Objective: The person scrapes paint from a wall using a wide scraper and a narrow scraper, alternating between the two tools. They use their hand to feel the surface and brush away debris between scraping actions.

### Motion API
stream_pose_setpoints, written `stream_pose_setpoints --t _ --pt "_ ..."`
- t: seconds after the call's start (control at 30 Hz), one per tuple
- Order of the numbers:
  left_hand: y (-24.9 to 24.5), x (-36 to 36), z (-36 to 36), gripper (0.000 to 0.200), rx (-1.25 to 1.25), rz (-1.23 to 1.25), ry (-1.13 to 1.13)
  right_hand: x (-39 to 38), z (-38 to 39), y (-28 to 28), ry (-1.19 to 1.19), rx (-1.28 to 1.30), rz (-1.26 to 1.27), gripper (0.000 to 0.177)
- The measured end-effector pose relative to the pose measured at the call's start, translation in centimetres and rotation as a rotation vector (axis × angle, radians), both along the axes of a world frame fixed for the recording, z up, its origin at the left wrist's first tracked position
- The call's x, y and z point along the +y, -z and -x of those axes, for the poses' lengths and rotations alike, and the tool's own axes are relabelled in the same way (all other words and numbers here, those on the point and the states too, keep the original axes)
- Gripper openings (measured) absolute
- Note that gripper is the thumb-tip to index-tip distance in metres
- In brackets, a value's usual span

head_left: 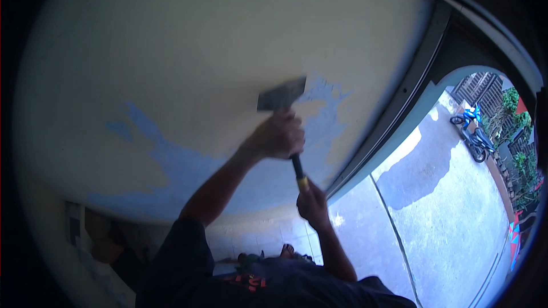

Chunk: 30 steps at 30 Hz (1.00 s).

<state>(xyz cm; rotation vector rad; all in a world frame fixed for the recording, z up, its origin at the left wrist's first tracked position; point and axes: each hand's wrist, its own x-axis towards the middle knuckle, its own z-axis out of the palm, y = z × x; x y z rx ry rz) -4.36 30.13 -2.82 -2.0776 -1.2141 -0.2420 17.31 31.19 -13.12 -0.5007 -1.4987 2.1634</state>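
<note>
In the head view, a long-handled scraper (297,166) is gripped by both hands: its handle is clasped close to the blade (282,95) by the left hand (278,135) and lower down by the right hand (312,201). The blade is held at the cream wall (200,51), just left of a blue patch (324,122). At far right, a motorcycle (475,132) is seen.

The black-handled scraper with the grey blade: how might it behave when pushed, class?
The black-handled scraper is probably stiff: it runs straight between the left hand and right hand. Its broad, grey, metal-looking blade might catch at its angular corners. It may feel blade-heavy, since that wide part sits at one end.
</note>
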Motion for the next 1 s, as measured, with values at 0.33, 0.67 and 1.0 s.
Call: stream_pose_setpoints --t 0.33,0.67,1.0 --pt "0.3 -0.3 -0.5 0.020 -0.056 0.039 0.010 -1.1 -0.4 0.5 0.043 0.013 -0.031 0.055" --pt "13.3 -0.7 -1.7 0.019 -0.147 0.187 -0.052 -1.0 -2.8 10.8 0.034 -0.328 -0.200 0.047" --pt "17.8 -2.0 -1.1 0.015 -0.127 0.253 -0.059 -3.8 -0.9 15.2 0.184 -0.442 -0.129 0.042"
